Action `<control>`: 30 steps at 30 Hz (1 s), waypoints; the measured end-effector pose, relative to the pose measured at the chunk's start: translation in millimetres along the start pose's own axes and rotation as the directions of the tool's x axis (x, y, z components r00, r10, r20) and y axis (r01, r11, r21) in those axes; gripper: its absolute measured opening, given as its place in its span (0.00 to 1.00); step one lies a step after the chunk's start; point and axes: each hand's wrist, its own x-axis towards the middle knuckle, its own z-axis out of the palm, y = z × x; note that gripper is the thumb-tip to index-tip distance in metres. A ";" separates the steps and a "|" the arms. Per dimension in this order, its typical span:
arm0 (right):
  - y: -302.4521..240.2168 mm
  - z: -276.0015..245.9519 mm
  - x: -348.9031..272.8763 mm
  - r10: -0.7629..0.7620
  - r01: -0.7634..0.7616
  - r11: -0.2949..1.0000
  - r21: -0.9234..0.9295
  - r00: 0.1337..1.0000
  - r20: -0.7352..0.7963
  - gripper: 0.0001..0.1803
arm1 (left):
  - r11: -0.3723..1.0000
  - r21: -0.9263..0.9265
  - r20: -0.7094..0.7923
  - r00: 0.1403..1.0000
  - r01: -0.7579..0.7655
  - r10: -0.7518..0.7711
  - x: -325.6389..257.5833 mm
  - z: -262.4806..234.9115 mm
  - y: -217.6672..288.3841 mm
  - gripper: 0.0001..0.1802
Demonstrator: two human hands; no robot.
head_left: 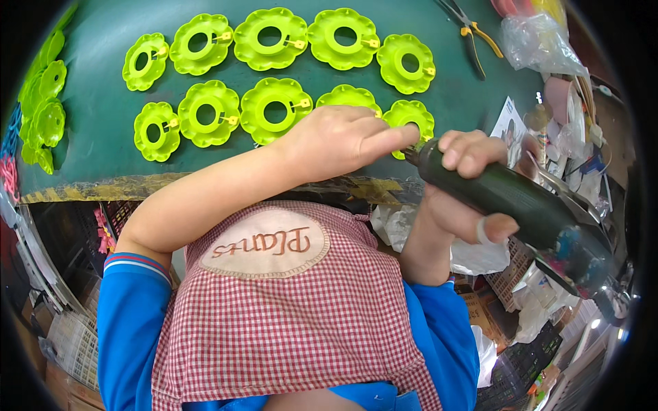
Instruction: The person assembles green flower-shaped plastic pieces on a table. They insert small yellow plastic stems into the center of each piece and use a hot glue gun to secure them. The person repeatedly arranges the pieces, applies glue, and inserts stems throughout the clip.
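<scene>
My right hand [458,192] is wrapped round a dark, thick, bottle-shaped hand tool [507,198] that looks like a power screwdriver. Its narrow tip points left, and a pale band circles my right thumb. Just at that tip, my left hand [343,142] has its index finger reaching to the tool's nose, the other fingers curled; whatever it pinches is hidden. Beneath the tip lies a bright green flower-shaped plastic disc [420,118] with a round hole. Another green disc [348,94] shows partly behind my left hand.
Several more green discs with yellow tabs [274,40] lie in two rows on the green table [205,161]. A stack of green pieces [46,113] stands at the left edge. Yellow-handled pliers [473,34] and clear plastic bags [541,44] are at the far right.
</scene>
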 end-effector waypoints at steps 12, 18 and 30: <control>23.0 19.8 2.7 0.108 -0.140 0.962 -0.234 0.983 -0.146 0.60 | 0.989 0.149 0.081 0.996 0.022 -0.035 -26.6 -8.4 -16.1 0.10; 40.1 14.2 10.9 0.092 -0.093 0.992 -0.088 0.996 -0.013 0.43 | 0.991 0.109 0.108 0.990 0.079 -0.091 -25.2 -11.5 -15.4 0.10; 19.5 35.0 -19.7 0.175 -0.203 0.964 0.170 0.971 0.166 0.56 | 0.993 0.086 -0.052 0.995 0.085 -0.081 -37.0 -46.1 -18.2 0.13</control>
